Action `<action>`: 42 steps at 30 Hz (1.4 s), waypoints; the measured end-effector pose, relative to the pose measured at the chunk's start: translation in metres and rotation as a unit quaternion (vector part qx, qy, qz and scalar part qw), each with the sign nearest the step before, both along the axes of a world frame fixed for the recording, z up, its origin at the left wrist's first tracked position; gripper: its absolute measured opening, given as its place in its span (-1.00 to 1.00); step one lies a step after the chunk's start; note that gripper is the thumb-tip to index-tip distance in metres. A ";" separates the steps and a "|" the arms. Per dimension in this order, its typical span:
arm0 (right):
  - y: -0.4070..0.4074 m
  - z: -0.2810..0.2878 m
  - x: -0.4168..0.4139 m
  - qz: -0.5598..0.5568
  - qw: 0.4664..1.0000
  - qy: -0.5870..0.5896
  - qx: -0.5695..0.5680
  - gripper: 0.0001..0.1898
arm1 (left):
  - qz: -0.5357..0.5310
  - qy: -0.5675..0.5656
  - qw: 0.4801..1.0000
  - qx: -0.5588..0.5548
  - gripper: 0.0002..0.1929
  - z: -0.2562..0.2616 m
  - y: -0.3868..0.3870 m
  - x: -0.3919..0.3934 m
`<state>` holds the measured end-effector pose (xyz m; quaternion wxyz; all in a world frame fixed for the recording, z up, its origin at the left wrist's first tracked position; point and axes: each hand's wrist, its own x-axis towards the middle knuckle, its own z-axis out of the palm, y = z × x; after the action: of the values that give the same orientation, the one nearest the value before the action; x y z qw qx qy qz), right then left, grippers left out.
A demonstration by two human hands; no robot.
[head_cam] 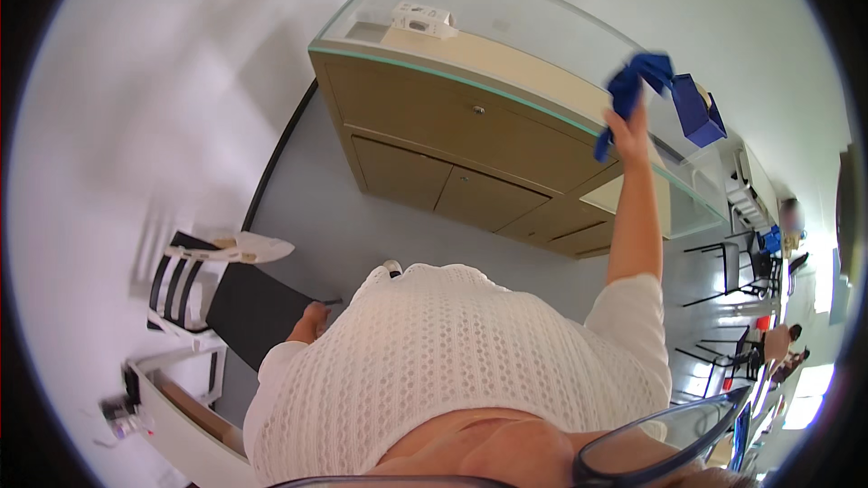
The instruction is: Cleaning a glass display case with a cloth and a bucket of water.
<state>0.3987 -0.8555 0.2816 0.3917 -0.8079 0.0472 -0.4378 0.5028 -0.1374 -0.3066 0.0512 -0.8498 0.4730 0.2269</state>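
Observation:
A blue cloth is in my right hand, which reaches out over the glass top of a desk with brown drawer and door fronts. The cloth hangs on both sides of my fingers and looks slightly blurred. Down at my side, near a black chair seat, is my left hand; its fingers are partly hidden, and I cannot tell if they hold anything. A white printed box stands at the desk's far left part. Just right of the cloth is a dark blue box with something round and pale in it.
A chair with a black seat stands at the left, a white bag on its back. Below it is a white open drawer or box. Several black chairs and people are farther off at the right. White walls bound the left side.

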 end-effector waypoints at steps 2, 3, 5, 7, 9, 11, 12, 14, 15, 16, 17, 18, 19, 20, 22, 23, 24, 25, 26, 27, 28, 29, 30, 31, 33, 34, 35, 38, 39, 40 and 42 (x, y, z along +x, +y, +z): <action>-0.012 0.007 0.056 -0.038 0.936 0.140 -0.320 -0.26 | 0.128 0.056 0.990 -0.021 -0.66 0.021 -0.016 0.078; 0.003 0.013 0.068 -0.043 0.902 0.244 -0.353 -0.26 | 0.160 0.100 0.981 -0.041 -0.66 0.076 -0.069 0.098; 0.020 0.012 0.094 -0.051 0.920 0.240 -0.307 -0.38 | 0.246 0.018 0.960 -0.131 -0.65 0.110 -0.084 0.142; 0.017 -0.004 0.099 -0.101 0.949 0.195 -0.225 -0.49 | 0.433 0.245 0.834 -0.240 -0.65 0.194 -0.138 0.174; 0.012 -0.018 0.107 -0.110 0.959 0.198 -0.172 -0.53 | 0.449 0.242 0.796 -0.324 -0.67 0.235 -0.161 0.191; 0.011 -0.035 0.113 -0.126 0.964 0.200 -0.120 -0.57 | 0.407 0.307 0.784 -0.356 -0.66 0.285 -0.198 0.204; 0.016 -0.045 0.119 -0.141 0.960 0.212 -0.115 -0.58 | 0.372 0.351 0.769 -0.385 -0.65 0.326 -0.224 0.203; 0.029 -0.055 0.139 -0.169 0.943 0.243 -0.154 -0.56 | 0.300 0.401 0.750 -0.432 -0.62 0.405 -0.276 0.197; 0.040 -0.058 0.150 -0.183 0.927 0.263 -0.197 -0.55 | 0.262 0.410 0.749 -0.449 -0.61 0.432 -0.299 0.197; 0.053 -0.058 0.160 -0.250 0.869 0.364 -0.224 -0.51 | 0.195 0.412 0.746 -0.485 -0.62 0.446 -0.322 0.200; 0.059 -0.062 0.165 -0.254 0.868 0.365 -0.220 -0.51 | 0.128 0.412 0.740 -0.517 -0.62 0.460 -0.345 0.201; 0.062 -0.067 0.169 -0.257 0.838 0.420 -0.236 -0.50 | 0.100 0.404 0.751 -0.513 -0.61 0.481 -0.368 0.199; 0.064 -0.073 0.171 -0.255 0.804 0.474 -0.252 -0.48 | 0.076 0.394 0.761 -0.509 -0.60 0.503 -0.389 0.196; 0.066 -0.070 0.172 -0.242 0.803 0.487 -0.244 -0.47 | 0.039 0.358 0.781 -0.510 -0.58 0.518 -0.408 0.195; 0.057 -0.069 0.167 -0.206 0.817 0.478 -0.249 -0.46 | -0.029 0.281 0.814 -0.507 -0.55 0.537 -0.447 0.190; 0.050 -0.069 0.165 -0.178 0.830 0.465 -0.254 -0.45 | -0.064 0.240 0.828 -0.503 -0.54 0.542 -0.466 0.190; 0.043 -0.066 0.162 -0.169 0.833 0.458 -0.260 -0.45 | -0.099 0.203 0.826 -0.517 -0.53 0.541 -0.486 0.189; 0.038 -0.065 0.158 -0.143 0.838 0.455 -0.266 -0.44 | -0.134 0.162 0.822 -0.529 -0.53 0.538 -0.508 0.192; 0.033 -0.065 0.155 -0.118 0.842 0.452 -0.269 -0.44 | -0.163 0.116 0.822 -0.534 -0.53 0.537 -0.530 0.195; 0.033 -0.065 0.154 -0.104 0.847 0.445 -0.271 -0.44 | -0.189 0.071 0.822 -0.533 -0.53 0.535 -0.546 0.197; 0.034 -0.060 0.154 -0.084 0.842 0.453 -0.280 -0.43 | -0.199 0.056 0.832 -0.514 -0.53 0.535 -0.560 0.202; 0.031 -0.057 0.157 -0.068 0.836 0.460 -0.292 -0.42 | -0.210 0.041 0.840 -0.498 -0.53 0.536 -0.575 0.209; 0.027 -0.058 0.159 -0.054 0.839 0.453 -0.296 -0.42 | -0.199 0.031 0.845 -0.495 -0.53 0.531 -0.586 0.216; 0.025 -0.058 0.158 -0.038 0.838 0.449 -0.307 -0.40 | -0.218 0.002 0.863 -0.456 -0.51 0.526 -0.595 0.221; 0.025 -0.057 0.159 -0.014 0.837 0.446 -0.318 -0.38 | -0.231 -0.026 0.881 -0.413 -0.50 0.519 -0.595 0.231; 0.026 -0.055 0.159 -0.027 0.843 0.443 -0.303 -0.36 | -0.221 -0.068 0.904 -0.359 -0.47 0.518 -0.588 0.231; 0.027 -0.055 0.160 -0.039 0.849 0.440 -0.289 -0.35 | -0.210 -0.109 0.923 -0.304 -0.45 0.518 -0.581 0.232; 0.038 -0.054 0.172 -0.089 0.838 0.461 -0.278 -0.28 | -0.166 -0.109 0.940 -0.277 -0.43 0.521 -0.561 0.239; 0.042 -0.052 0.179 -0.125 0.823 0.486 -0.266 -0.26 | -0.139 -0.114 0.943 -0.279 -0.44 0.522 -0.556 0.241; 0.045 -0.054 0.187 -0.116 0.821 0.486 -0.276 -0.24 | -0.139 -0.115 0.943 -0.280 -0.44 0.522 -0.548 0.245; 0.062 -0.053 0.207 -0.102 0.827 0.473 -0.286 -0.26 | -0.087 -0.110 0.947 -0.290 -0.44 0.524 -0.525 0.258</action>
<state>0.6058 -0.7939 0.2282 0.0257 -0.9825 0.1813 -0.0330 0.7607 -0.6620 0.2176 -0.1260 -0.8031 0.5820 -0.0204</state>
